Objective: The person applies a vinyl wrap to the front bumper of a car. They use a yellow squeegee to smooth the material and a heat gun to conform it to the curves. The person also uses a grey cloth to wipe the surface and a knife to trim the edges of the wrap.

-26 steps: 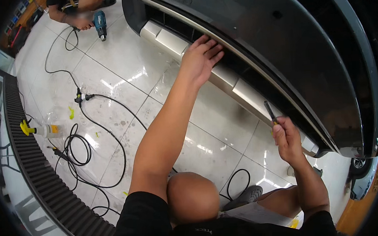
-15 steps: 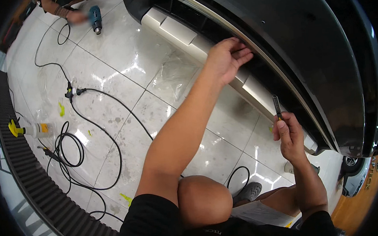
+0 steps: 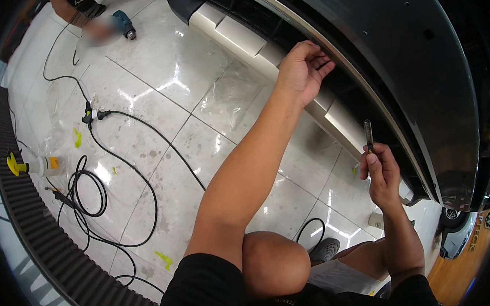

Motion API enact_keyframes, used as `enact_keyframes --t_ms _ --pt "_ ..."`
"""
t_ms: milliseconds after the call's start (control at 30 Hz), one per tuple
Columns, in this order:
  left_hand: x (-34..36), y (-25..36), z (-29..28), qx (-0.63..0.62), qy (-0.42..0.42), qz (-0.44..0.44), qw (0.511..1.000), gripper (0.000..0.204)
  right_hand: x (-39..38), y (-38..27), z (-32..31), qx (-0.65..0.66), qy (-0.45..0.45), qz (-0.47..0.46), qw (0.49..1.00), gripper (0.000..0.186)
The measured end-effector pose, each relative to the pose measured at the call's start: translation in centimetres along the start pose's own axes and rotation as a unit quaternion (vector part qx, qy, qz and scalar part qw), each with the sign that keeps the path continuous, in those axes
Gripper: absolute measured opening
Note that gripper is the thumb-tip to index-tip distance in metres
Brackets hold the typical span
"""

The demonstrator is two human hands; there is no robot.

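I have my left hand point(image 3: 304, 73) up at the thin metal trim strip point(image 3: 345, 69) along the dark bumper point(image 3: 431, 85); its loosely curved fingers are apart, with some fingertips hidden at the strip's edge. Lower and to the right, my right hand point(image 3: 382, 175) is closed on a slim box cutter point(image 3: 368, 134) with its metal end pointing up. Below the dark grille opening runs a pale silver lower panel point(image 3: 226, 33) with raised blocks, passing behind my left wrist.
A co-worker's hand point(image 3: 100, 31) is at a teal heat gun point(image 3: 122, 23). Black cables point(image 3: 153, 203), a spray bottle point(image 3: 41, 165), plastic film point(image 3: 225, 98) and yellow scraps point(image 3: 163, 259) lie on the tiles. A curved ribbed grate point(image 3: 30, 222) runs along the left; another car's wheel point(image 3: 452, 214) shows at right.
My left hand has moved rightward along the trim strip, its fingers more curled. My right hand, still holding the cutter, has shifted slightly right. The view has shifted a little, and the co-worker's arm has moved.
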State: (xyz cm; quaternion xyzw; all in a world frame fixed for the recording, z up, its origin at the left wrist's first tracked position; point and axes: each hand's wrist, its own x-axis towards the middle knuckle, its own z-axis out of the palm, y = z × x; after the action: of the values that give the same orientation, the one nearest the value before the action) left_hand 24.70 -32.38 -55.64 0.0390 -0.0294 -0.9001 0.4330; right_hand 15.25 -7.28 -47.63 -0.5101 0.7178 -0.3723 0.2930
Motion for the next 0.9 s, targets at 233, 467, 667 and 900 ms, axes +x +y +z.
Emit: enact_keyframes --t_ms 233,467,667,900 --pt "0.1 0.7 0.2 0.007 -0.009 0.032 0.999 0.004 0.8 0.2 0.0 0.004 0.003 0.001 1.0 0.027" --pt "-0.1 0.4 0.6 0.019 0.006 0.041 0.999 0.004 1.4 0.5 0.0 -0.002 0.003 -0.003 1.0 0.028" --pt "0.1 0.7 -0.3 0.005 -0.028 0.024 0.999 0.003 1.8 0.6 0.0 0.003 0.006 -0.009 1.0 0.027" --pt "-0.4 0.4 0.2 0.003 -0.019 0.029 0.999 0.005 2.3 0.4 0.3 -0.007 0.011 0.01 1.0 0.026"
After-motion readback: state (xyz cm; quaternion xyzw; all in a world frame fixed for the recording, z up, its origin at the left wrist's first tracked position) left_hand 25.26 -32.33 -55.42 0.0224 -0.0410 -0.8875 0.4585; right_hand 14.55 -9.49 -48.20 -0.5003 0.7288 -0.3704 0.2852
